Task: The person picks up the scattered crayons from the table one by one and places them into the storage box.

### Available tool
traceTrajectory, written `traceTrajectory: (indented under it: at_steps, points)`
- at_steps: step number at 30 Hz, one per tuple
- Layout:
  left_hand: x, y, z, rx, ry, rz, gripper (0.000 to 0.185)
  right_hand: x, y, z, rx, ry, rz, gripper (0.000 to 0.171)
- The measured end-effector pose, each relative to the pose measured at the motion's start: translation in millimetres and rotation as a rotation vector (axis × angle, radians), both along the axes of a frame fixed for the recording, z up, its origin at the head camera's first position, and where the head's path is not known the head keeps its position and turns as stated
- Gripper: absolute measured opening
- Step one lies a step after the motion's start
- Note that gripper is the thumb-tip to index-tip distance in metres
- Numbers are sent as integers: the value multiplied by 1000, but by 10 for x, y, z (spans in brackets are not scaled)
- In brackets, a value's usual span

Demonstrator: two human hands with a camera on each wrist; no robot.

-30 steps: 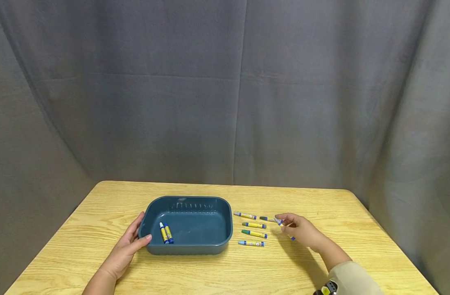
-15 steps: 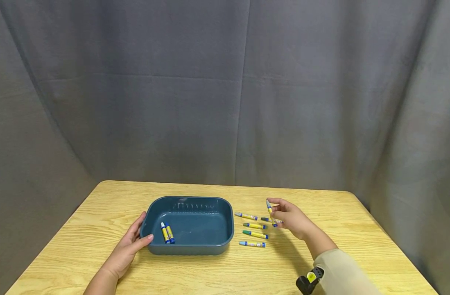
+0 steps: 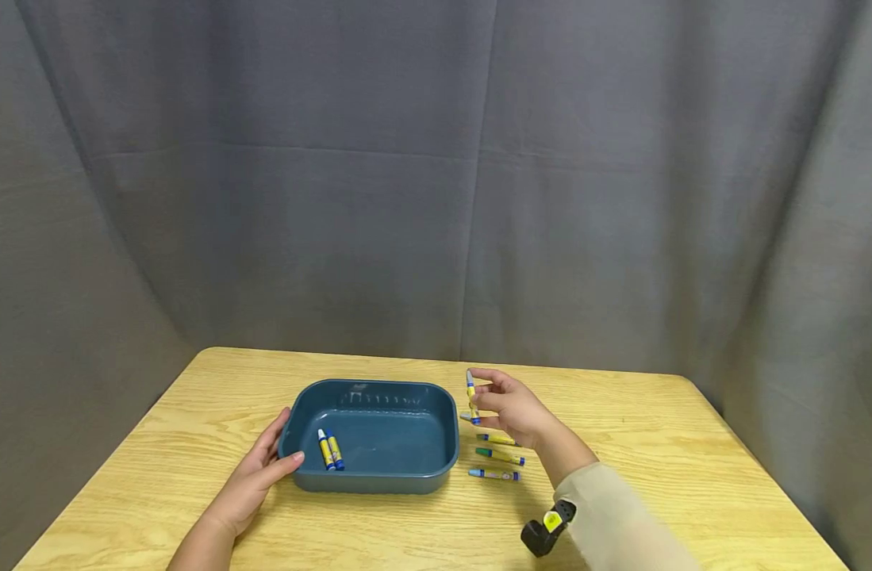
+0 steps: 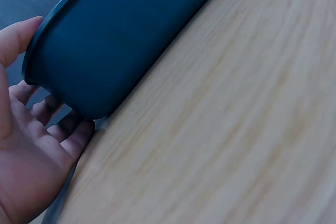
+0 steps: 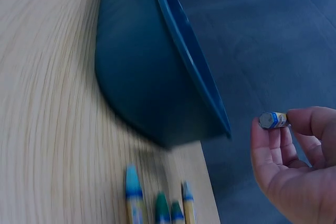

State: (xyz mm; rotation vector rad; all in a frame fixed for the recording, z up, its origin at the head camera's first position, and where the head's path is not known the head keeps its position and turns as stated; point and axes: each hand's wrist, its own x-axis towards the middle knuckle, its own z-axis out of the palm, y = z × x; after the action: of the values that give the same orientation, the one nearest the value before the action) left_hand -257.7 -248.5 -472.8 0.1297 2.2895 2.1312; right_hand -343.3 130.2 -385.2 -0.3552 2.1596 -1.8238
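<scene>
right hand: your right hand (image 3: 510, 408) pinches one crayon (image 3: 471, 392) between thumb and fingertips, nearly upright, lifted clear of the table (image 3: 678, 444) just beside the right rim of the tray (image 3: 378, 476); the other fingers curl loosely.
left hand: your left hand (image 3: 257, 476) lies relaxed against the tray's left end, thumb on the rim, fingers along the wall and down at the table; it braces rather than grips.
held crayon: a short round stick in a smooth yellow-and-blue paper wrapper, blunt blue end showing in the right wrist view (image 5: 273, 120).
slip risk: the pinch sits on a small round body, so i judge it could roll out of your fingertips and drop short of the rim.
tray: dark teal plastic, rounded corners, sloping smooth walls, faint ribs along the far inside wall; two crayons (image 3: 330, 450) lie side by side on its floor near the left end.
tray risk: it looks light, so a knock on the rim could slide it if your left hand eases off.
loose crayons: a row (image 3: 500, 456) lies on the table right of the tray, under your right wrist; a low sleeve could roll them.
table: pale wood grain, flat and slick-looking.
</scene>
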Motion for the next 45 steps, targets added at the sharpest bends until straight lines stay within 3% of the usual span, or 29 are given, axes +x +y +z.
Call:
traceTrajectory:
  at_steps: [11,23,29,45]
  points:
    - [-21,67,-13,10,10,3,80,-76,-590,-33,-21,-33,-11,51]
    - [-7,128,10,0,-9,20,79,10,-1165,-199,-16,-95,53,50]
    - [-3,161,3,13,-4,15,81,57,-1404,-293,14,-111,44,49]
    - [29,228,29,18,-14,8,78,136,-1709,-418,298,-39,27,40]
